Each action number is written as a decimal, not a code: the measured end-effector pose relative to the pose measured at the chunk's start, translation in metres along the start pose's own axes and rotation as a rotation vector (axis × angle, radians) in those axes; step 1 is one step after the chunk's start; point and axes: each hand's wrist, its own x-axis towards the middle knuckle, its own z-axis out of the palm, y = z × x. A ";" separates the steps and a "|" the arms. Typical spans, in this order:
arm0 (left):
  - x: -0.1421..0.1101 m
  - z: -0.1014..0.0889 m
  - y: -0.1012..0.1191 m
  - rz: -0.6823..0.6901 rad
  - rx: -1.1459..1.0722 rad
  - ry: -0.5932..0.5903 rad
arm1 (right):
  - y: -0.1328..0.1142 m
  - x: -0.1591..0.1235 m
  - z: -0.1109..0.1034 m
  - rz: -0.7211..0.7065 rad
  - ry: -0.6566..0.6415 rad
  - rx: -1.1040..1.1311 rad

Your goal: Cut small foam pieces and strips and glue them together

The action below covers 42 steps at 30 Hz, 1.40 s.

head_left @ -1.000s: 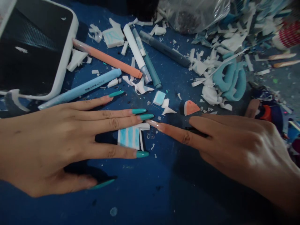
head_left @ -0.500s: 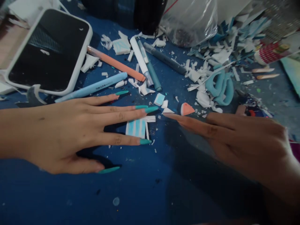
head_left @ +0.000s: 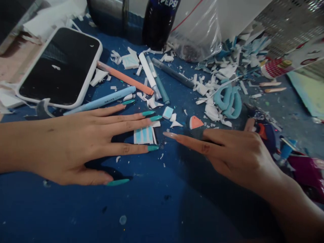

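My left hand (head_left: 98, 141), with long teal nails, lies flat with its fingers spread and holds nothing. Partly under those fingers is a blue-and-white striped square piece (head_left: 143, 135), with thin white slivers along its right side. My right hand (head_left: 227, 148) points left with the index finger stretched out. The other fingers are folded back and partly hidden, and I see nothing held. The pale tip of that index finger is a short way right of the striped square. Above it lie a small light-blue piece (head_left: 167, 112), a white pointed scrap (head_left: 176, 124) and an orange wedge (head_left: 196, 123).
Behind the hands lie a phone (head_left: 62, 67), an orange marker (head_left: 126, 79), a light-blue marker (head_left: 101, 100) and several other pens. A dark bottle (head_left: 159, 25) and a clear plastic bag (head_left: 197, 37) stand at the back. Blue scissors (head_left: 229, 100) rest among white shavings on the right.
The camera view has shifted slightly. My right index fingertip has moved left and nearer to me, away from the white pointed scrap. My left hand stays flat in place.
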 end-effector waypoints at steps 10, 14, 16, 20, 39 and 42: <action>0.003 -0.002 0.002 -0.036 -0.010 0.016 | -0.003 0.004 0.002 -0.047 -0.015 0.084; 0.003 -0.003 0.008 -0.104 -0.015 0.026 | -0.007 0.002 -0.001 -0.057 -0.032 0.044; 0.003 -0.003 0.008 -0.102 -0.027 0.039 | -0.009 0.001 -0.003 -0.054 -0.050 0.010; 0.002 -0.001 0.004 -0.037 -0.024 0.052 | -0.011 0.001 -0.005 -0.040 -0.029 -0.042; 0.003 0.000 0.001 -0.032 -0.043 0.036 | -0.014 -0.001 -0.004 -0.026 -0.028 -0.097; 0.002 0.000 0.002 -0.026 -0.031 0.035 | -0.016 0.001 -0.006 -0.030 0.003 -0.097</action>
